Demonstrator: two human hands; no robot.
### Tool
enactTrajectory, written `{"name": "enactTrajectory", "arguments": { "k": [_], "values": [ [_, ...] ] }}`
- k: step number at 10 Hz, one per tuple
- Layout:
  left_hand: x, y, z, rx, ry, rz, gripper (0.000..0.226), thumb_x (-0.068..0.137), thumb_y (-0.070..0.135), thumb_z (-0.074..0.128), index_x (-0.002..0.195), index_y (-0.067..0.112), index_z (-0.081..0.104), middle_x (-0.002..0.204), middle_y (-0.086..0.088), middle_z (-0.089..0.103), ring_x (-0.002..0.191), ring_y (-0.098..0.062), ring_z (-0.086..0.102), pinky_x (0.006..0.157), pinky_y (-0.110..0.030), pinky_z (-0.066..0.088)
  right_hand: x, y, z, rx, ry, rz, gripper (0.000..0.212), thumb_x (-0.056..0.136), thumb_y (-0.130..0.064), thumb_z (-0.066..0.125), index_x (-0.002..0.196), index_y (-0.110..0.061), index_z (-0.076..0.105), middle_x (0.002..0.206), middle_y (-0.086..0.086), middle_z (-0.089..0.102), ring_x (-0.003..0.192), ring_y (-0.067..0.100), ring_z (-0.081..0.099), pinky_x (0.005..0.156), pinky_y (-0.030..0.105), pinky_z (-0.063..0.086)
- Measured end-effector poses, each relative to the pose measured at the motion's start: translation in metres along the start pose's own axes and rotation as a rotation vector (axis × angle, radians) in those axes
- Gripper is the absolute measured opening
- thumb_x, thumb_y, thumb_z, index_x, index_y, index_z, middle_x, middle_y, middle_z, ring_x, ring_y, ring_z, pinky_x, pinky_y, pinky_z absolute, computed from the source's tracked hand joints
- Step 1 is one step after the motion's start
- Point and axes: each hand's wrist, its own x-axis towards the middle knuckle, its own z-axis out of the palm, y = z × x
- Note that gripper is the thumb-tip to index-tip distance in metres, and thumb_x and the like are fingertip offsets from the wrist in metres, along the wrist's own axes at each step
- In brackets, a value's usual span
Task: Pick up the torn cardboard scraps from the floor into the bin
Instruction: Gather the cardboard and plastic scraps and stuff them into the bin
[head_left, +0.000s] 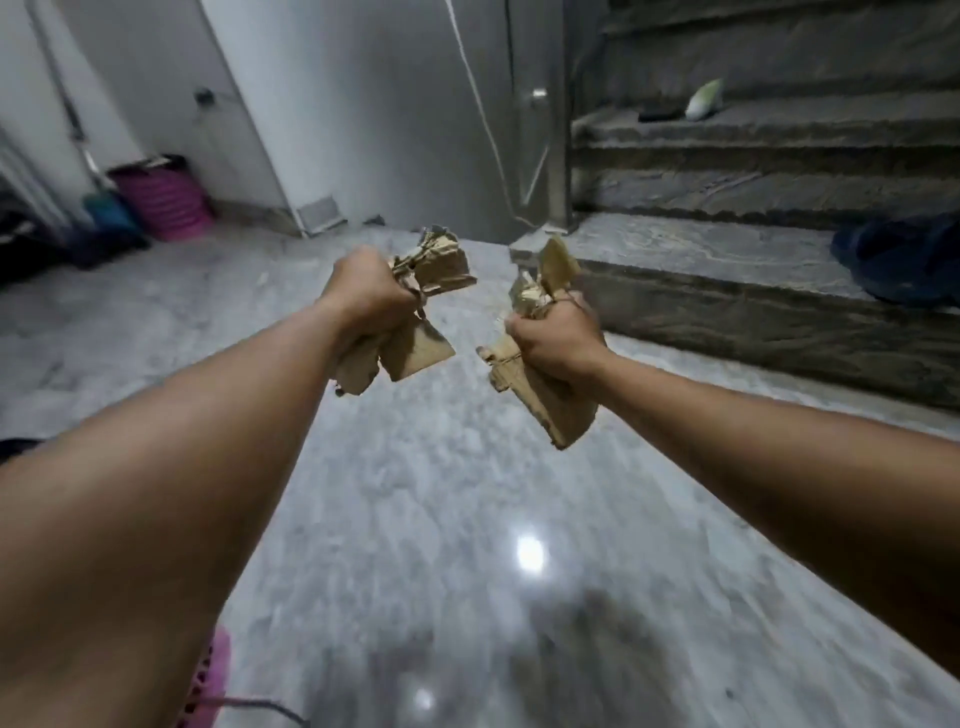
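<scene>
Grey marble floor (467, 519), stone stairs (753, 171) right. Left hand (366, 301) and right hand (558, 340) each grip cardboard scraps (415, 348), held apart above floor.

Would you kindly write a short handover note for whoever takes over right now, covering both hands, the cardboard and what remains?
Left hand: grip curled round the first cardboard bundle.
Right hand: grip curled round the second cardboard bundle.
Both bundles are held in the air above the marble floor.
Done: these scraps are off the floor.
Left: drop both bundles in the bin, probably the pink container by the far-left wall. Then check for leftovers; a small bit at the wall base is too blurred to identify.
</scene>
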Motion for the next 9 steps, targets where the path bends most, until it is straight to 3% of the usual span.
{"name": "enactTrajectory", "arguments": {
  "k": [1, 2, 3, 4, 5, 6, 7, 8, 9],
  "values": [
    [-0.009, -0.075, -0.093, 0.020, 0.109, -0.103, 0.023, 0.077, 0.026, 0.075, 0.074, 0.007, 0.063, 0.069, -0.007, 0.058, 0.073, -0.027, 0.060, 0.058, -0.029, 0.037, -0.016, -0.112, 0.072, 0.199, -0.069, -0.092, 0.041, 0.069, -0.043, 0.071, 0.102, -0.018, 0.066, 0.094, -0.002, 0.070, 0.086, 0.021, 0.065, 0.079, 0.032, 0.054],
    [-0.039, -0.158, -0.153, -0.019, 0.267, -0.297, 0.025, 0.080, 0.029, 0.069, 0.084, 0.005, 0.063, 0.083, -0.008, 0.063, 0.080, -0.026, 0.060, 0.058, -0.030, 0.039, -0.051, -0.203, 0.140, 0.306, -0.150, -0.178, 0.015, 0.078, -0.030, 0.066, 0.088, -0.019, 0.070, 0.079, -0.005, 0.071, 0.079, 0.018, 0.067, 0.074, 0.033, 0.057],
    [-0.098, -0.242, -0.181, -0.012, 0.372, -0.567, 0.027, 0.083, 0.029, 0.067, 0.092, 0.005, 0.059, 0.092, -0.011, 0.059, 0.081, -0.027, 0.054, 0.063, -0.030, 0.038, -0.100, -0.259, 0.210, 0.363, -0.212, -0.168, 0.010, 0.084, -0.029, 0.062, 0.086, -0.021, 0.068, 0.075, -0.006, 0.068, 0.072, 0.016, 0.064, 0.068, 0.031, 0.054],
    [-0.156, -0.312, -0.184, -0.040, 0.419, -0.766, 0.023, 0.081, 0.023, 0.069, 0.089, 0.004, 0.060, 0.096, -0.015, 0.064, 0.081, -0.029, 0.057, 0.061, -0.031, 0.039, -0.154, -0.281, 0.270, 0.387, -0.279, -0.175, 0.015, 0.089, -0.036, 0.060, 0.080, -0.024, 0.061, 0.077, -0.003, 0.067, 0.073, 0.020, 0.064, 0.069, 0.034, 0.056],
    [-0.204, -0.349, -0.165, -0.008, 0.144, -0.874, 0.032, 0.088, 0.022, 0.063, 0.111, 0.000, 0.061, 0.122, -0.023, 0.061, 0.108, -0.035, 0.060, 0.081, -0.035, 0.048, -0.191, -0.270, 0.313, 0.235, -0.462, -0.274, 0.019, 0.087, -0.043, 0.059, 0.097, -0.026, 0.060, 0.090, 0.001, 0.067, 0.083, 0.024, 0.063, 0.079, 0.035, 0.053],
    [-0.231, -0.356, -0.142, 0.004, -0.351, -0.903, 0.040, 0.098, 0.020, 0.052, 0.130, -0.004, 0.052, 0.127, -0.019, 0.057, 0.114, -0.030, 0.057, 0.086, -0.030, 0.047, -0.207, -0.256, 0.335, -0.324, -0.851, -0.386, 0.056, 0.080, -0.054, 0.067, 0.128, -0.027, 0.054, 0.126, 0.012, 0.060, 0.117, 0.035, 0.056, 0.099, 0.042, 0.050],
    [-0.232, -0.354, -0.158, -0.019, -0.610, -0.870, 0.011, 0.097, 0.012, 0.051, 0.088, 0.008, 0.056, 0.078, 0.000, 0.057, 0.065, -0.011, 0.055, 0.055, -0.017, 0.042, -0.206, -0.269, 0.325, -0.513, -1.084, -0.417, 0.020, 0.088, -0.030, 0.072, 0.095, -0.013, 0.063, 0.096, 0.012, 0.062, 0.086, 0.022, 0.068, 0.066, 0.022, 0.054],
    [-0.207, -0.341, -0.191, 0.094, -0.736, -0.817, 0.014, 0.077, 0.026, 0.071, 0.074, 0.013, 0.067, 0.081, -0.006, 0.058, 0.069, -0.016, 0.055, 0.065, -0.026, 0.044, -0.187, -0.290, 0.300, -0.456, -0.977, -0.494, 0.023, 0.088, -0.019, 0.071, 0.074, -0.017, 0.053, 0.075, 0.001, 0.053, 0.047, 0.008, 0.057, 0.032, 0.010, 0.038],
    [-0.176, -0.312, -0.199, 0.175, -0.625, -0.792, 0.025, 0.075, 0.027, 0.074, 0.098, 0.015, 0.075, 0.095, -0.009, 0.056, 0.094, -0.022, 0.060, 0.077, -0.033, 0.045, -0.160, -0.297, 0.279, -0.385, -0.918, -0.474, 0.017, 0.089, -0.013, 0.068, 0.104, -0.007, 0.064, 0.094, 0.006, 0.063, 0.073, 0.019, 0.062, 0.055, 0.020, 0.055]
  ]
}}
